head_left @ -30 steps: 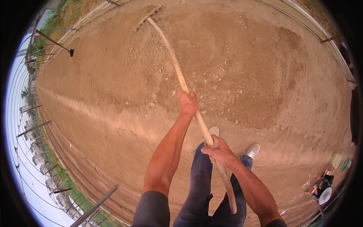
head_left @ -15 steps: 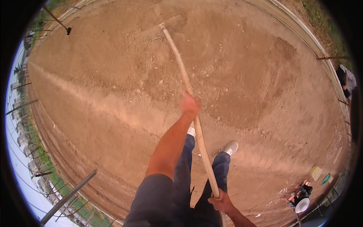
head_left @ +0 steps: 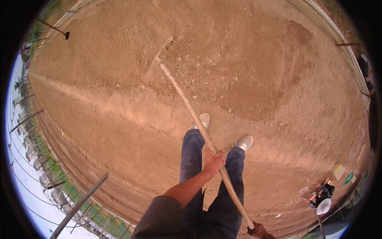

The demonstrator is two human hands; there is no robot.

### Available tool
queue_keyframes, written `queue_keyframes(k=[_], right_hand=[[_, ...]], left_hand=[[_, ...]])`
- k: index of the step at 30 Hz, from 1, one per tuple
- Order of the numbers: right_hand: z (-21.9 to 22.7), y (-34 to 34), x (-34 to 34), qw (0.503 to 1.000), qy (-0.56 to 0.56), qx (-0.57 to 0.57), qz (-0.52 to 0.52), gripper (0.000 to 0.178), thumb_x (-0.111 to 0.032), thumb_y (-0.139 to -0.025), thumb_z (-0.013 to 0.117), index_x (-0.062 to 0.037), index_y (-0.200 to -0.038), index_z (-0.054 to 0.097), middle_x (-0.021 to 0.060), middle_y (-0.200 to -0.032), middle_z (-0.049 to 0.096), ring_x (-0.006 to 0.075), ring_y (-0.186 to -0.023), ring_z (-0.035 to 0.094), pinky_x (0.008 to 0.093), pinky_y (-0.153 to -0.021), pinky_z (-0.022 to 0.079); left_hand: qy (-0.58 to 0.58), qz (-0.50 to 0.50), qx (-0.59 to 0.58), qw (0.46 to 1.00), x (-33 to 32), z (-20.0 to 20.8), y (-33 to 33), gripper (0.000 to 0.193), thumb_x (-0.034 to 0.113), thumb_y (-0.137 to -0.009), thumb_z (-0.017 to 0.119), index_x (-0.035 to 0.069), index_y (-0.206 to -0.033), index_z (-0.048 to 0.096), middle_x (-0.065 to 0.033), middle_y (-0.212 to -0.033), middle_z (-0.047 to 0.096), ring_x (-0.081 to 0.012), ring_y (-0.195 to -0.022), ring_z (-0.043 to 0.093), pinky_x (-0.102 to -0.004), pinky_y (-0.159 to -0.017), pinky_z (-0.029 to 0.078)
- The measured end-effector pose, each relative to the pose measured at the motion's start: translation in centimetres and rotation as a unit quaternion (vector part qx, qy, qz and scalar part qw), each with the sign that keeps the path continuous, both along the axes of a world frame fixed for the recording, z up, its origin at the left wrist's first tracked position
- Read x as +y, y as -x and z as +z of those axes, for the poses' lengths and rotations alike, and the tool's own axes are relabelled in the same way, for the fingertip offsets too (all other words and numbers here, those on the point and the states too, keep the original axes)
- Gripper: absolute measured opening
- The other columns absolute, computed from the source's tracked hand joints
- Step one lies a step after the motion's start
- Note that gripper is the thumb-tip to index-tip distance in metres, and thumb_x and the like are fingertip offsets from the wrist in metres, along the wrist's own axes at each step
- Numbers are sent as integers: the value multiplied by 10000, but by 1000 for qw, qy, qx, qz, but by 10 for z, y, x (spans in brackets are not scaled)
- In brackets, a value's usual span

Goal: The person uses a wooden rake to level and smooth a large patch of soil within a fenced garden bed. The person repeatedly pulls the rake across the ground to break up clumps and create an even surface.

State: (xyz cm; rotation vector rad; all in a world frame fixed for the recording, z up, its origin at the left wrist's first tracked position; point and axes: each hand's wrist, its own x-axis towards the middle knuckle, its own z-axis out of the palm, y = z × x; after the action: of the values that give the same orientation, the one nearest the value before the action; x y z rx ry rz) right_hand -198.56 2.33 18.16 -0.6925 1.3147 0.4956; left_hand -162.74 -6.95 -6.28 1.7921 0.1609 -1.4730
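Note:
A rake [head_left: 178, 88] with a long wooden handle slants across the middle, from far left to near right. Its head [head_left: 164, 48] rests on the loose brown soil, and several tines show on its right side. My left hand [head_left: 214, 160] is wrapped round the handle in front of my legs. Lower down, close to the handle's end, my right hand [head_left: 258, 231] also grips it, partly cut off by the lower edge. Small clods and pebbles [head_left: 211, 61] lie scattered to the right of the rake head.
A low soil ridge [head_left: 99, 104] crosses from left to right near my shoes [head_left: 244, 142]. A person in a white hat [head_left: 324, 206] crouches at the lower right, beside yellow [head_left: 339, 172] and green [head_left: 348, 178] items. Metal hoops and a post [head_left: 81, 203] line the left edge.
The rake has come back toward me, and its head has swung slightly left, with the tines now visible. Both hands have moved down and nearer my body, still on the handle.

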Motion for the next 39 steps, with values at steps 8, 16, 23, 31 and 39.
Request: queue_keyframes(k=[8,16,23,31,39], right_hand=[[-46,-57,-9,986,-54,-53,149,222,-131,-725,621,-54,-933,606,96,-755,638,186,-736,620,297,-687,489],[-62,-126,-71,977,-44,-78,195,247,-179,-715,656,-53,-917,590,117,-747,626,220,-731,627,317,-684,491],[-25,-117,-85,982,-56,28,177,233,-193,-724,669,-58,-894,585,129,-767,624,219,-741,613,324,-705,480],[59,91,89,981,-29,147,123,426,-267,-750,675,-69,-1118,591,135,-767,666,248,-666,656,373,-599,536],[5,-74,55,987,-24,160,5,254,-160,-791,620,-41,-1012,583,57,-673,578,144,-649,573,301,-540,453]], left_hand=[[-89,40,-24,995,38,-13,-93,252,170,-841,610,-18,-810,445,-57,-594,498,-142,-434,516,-295,-396,422],[-53,47,-154,985,-26,10,-150,246,183,-817,611,8,-762,448,-57,-588,486,-153,-409,489,-306,-377,389],[-33,160,13,986,-52,-7,-113,206,190,-811,645,104,-773,462,-1,-583,452,-126,-416,447,-292,-384,381],[-213,156,147,953,-3,43,10,172,121,-769,642,62,-663,521,-32,-555,462,-159,-425,471,-334,-419,413],[-187,113,57,974,-31,-18,-112,148,92,-793,618,79,-674,531,-28,-560,452,-156,-414,448,-333,-401,379]])
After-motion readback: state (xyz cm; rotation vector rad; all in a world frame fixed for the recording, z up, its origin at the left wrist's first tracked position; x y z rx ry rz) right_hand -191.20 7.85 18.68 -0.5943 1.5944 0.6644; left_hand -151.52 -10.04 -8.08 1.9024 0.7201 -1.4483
